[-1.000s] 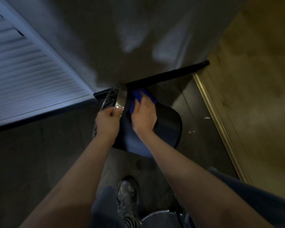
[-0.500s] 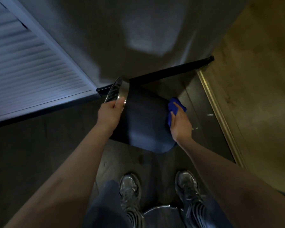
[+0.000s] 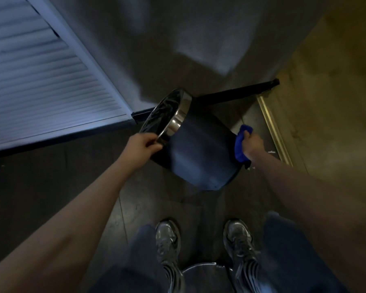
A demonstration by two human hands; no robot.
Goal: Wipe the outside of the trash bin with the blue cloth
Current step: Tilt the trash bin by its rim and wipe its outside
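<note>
Nearest the camera, one round metal object lay at the bottom edge of the view, cut off by the frame, between two grey shoes. Both shoes stood flat on the dark floor, toes pointing away from the person, with dark trouser legs above them.

Two bare forearms reached forward from the lower corners. The left hand was bent at the wrist, its fingers clamped on the shiny metal rim of the one trash bin. The bin was tipped well over, mouth up and to the left, base toward the right; whether its low edge touched the floor could not be told. A dark liner showed inside the mouth. The bin's side was dark and smooth, facing the camera.

The right hand was at the base end of the bin, fingers curled shut around the one blue cloth. The cloth was bunched and pressed against the bin's base edge, hanging a little below the hand.

Bare floor lay open between shoes and bin, and to the left of the left arm. Right of the cloth, a metal threshold strip ran along a lighter floor. Beyond the bin, a dark baseboard met a grey wall. One louvred door stood at far left.
</note>
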